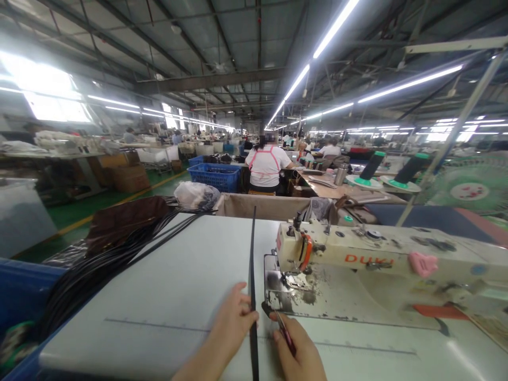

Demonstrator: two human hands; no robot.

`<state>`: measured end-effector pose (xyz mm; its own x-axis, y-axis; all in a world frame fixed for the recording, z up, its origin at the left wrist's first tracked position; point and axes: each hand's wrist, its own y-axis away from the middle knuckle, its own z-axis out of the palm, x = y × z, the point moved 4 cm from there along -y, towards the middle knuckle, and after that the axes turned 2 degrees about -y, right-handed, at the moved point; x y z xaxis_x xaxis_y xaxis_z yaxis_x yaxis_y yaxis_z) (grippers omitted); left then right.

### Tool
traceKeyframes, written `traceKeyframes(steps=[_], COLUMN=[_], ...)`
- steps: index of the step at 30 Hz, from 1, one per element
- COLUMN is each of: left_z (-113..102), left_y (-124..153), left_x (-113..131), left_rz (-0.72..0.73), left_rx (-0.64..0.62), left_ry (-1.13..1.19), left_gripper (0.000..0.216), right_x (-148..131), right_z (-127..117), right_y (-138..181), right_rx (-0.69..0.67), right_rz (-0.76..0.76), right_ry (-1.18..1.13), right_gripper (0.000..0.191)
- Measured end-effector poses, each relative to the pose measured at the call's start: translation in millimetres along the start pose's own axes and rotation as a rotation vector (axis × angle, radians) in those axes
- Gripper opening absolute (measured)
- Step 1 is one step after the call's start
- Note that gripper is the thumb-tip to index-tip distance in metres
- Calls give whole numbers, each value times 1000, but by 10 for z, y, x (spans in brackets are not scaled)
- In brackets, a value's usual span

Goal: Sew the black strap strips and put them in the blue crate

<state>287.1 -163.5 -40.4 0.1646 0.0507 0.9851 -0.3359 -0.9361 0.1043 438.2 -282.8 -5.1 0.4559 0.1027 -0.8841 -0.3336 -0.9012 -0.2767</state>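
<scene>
A long black strap (253, 264) lies straight across the white worktable (166, 296), running away from me. My left hand (234, 323) rests on the table with its fingers pressed against the strap's left side. My right hand (299, 352) sits just right of the strap, closed on a small dark red tool (286, 330) that points toward the sewing machine (381, 259). The machine's needle area (291, 278) is right beyond my right hand.
A heap of black straps (99, 264) and dark brown material (123, 217) lies at the table's left. A blue bin (19, 291) stands at far left. Another person in white sits ahead (265, 166). Thread cones (371, 166) and a fan (470, 188) stand at right.
</scene>
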Motion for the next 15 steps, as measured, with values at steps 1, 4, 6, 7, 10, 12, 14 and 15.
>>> traceKeyframes(steps=[1,4,6,7,10,12,14,15], left_z=[-49,-198,-230,-213,-86,-26,-17,-20], left_y=[-88,-255,-206,-134,219,503,722,790], left_x=[43,229,352,389,366,290,208,174], left_rz=[32,222,385,455,648,794,890,916], left_rx=[69,329,453,461,304,277,343,374], left_ry=[-58,-313,-523,-627,-914,-1098,-1241,-1292], left_gripper=[66,49,41,39,37,50,63,65], right_x=[-9,-18,16,49,194,299,387,421], right_z=[-55,-219,-343,-415,-652,-823,-987,-1054], right_y=[-4,-8,4,13,33,26,2,-13], right_rx=[2,-4,33,66,121,135,171,196], right_rz=[-5,-44,-76,-88,-106,-111,-114,-115], right_ry=[25,106,154,176,262,342,439,494], right_gripper=[32,30,31,31,32,32,36,38])
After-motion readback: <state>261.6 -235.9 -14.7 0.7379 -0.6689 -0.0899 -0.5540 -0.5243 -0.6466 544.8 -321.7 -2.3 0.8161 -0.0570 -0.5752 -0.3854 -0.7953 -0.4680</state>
